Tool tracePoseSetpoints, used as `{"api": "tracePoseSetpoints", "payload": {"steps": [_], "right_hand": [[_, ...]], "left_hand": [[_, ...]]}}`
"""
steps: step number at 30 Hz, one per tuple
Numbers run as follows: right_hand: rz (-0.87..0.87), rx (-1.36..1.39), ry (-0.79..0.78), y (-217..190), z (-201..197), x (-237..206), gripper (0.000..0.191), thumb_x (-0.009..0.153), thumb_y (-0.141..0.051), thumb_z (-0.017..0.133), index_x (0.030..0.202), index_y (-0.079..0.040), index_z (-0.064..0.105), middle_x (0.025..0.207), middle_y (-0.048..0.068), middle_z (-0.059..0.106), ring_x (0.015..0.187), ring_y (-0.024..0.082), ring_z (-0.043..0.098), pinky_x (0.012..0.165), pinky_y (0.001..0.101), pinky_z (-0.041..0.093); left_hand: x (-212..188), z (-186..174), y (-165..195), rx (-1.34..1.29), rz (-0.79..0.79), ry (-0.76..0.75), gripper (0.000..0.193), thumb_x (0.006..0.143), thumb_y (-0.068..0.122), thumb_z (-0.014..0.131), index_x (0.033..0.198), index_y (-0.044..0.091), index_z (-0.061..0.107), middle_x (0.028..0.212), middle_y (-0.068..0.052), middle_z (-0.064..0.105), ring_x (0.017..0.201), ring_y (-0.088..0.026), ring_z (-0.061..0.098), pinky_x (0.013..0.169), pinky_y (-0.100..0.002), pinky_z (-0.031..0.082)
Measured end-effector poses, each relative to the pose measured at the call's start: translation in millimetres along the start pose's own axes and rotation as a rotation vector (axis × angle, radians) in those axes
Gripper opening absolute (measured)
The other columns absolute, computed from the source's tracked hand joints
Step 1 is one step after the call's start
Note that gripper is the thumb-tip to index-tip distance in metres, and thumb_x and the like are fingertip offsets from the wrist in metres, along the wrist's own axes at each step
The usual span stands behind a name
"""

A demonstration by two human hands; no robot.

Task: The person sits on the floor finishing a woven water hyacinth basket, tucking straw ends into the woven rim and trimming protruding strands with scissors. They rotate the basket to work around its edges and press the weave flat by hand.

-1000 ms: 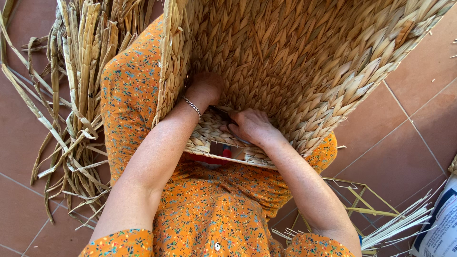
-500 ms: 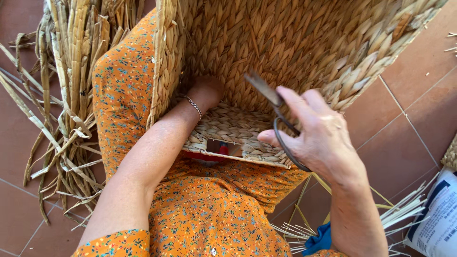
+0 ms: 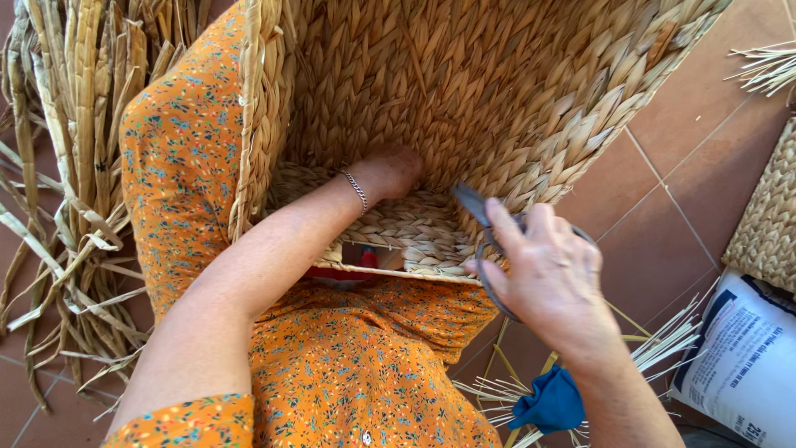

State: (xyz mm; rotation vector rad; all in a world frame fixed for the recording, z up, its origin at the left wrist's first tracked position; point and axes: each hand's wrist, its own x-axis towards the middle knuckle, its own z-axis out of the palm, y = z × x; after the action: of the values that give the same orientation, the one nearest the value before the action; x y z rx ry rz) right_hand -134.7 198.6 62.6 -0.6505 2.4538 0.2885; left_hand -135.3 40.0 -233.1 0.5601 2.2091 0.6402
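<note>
A large woven straw basket (image 3: 514, 83) lies tipped on my lap with its opening toward me. My left hand (image 3: 394, 170), with a thin bracelet on the wrist, reaches inside and presses against the braided inner wall; whether its fingers grip anything is hidden. My right hand (image 3: 551, 278) holds dark metal scissors (image 3: 481, 211) at the basket's near rim, blades pointing into the opening. A wooden frame with a red part (image 3: 356, 267) shows under the basket's lower edge.
A bundle of dried flat leaves (image 3: 70, 191) lies on the tiled floor at left. Thin straw stalks and a blue cloth (image 3: 547, 402) lie at lower right, beside a white printed sack (image 3: 742, 365). Another woven piece (image 3: 771, 216) sits at the right edge.
My right hand came out of the basket, rose with the scissors, and has now dropped back to the basket's near rim. The left hand stays inside.
</note>
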Motion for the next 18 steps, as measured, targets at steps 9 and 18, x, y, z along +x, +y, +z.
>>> {"api": "tracePoseSetpoints", "payload": {"steps": [9,18], "right_hand": [[-0.176,-0.201,-0.167,-31,62,71,0.048,0.084,-0.032,0.073,0.121,-0.003,0.069,0.11,0.017,0.063,0.101,0.033,0.066,0.078,0.0448,0.057],[-0.008,-0.182,-0.602,-51,67,128,0.068,0.078,-0.066,0.077,0.116,-0.01,0.076,0.122,0.017,0.068,0.117,0.034,0.065,0.095,0.0442,0.054]], "left_hand": [[11,13,-4,-0.122,-0.101,0.028,0.02,0.086,0.007,0.066,0.102,0.004,0.077,0.113,-0.02,0.072,0.106,-0.038,0.069,0.088,-0.046,0.057],[3,-8,3,-0.103,-0.078,0.087,0.02,0.088,0.01,0.065,0.102,0.005,0.079,0.113,-0.018,0.073,0.109,-0.036,0.069,0.091,-0.045,0.056]]}}
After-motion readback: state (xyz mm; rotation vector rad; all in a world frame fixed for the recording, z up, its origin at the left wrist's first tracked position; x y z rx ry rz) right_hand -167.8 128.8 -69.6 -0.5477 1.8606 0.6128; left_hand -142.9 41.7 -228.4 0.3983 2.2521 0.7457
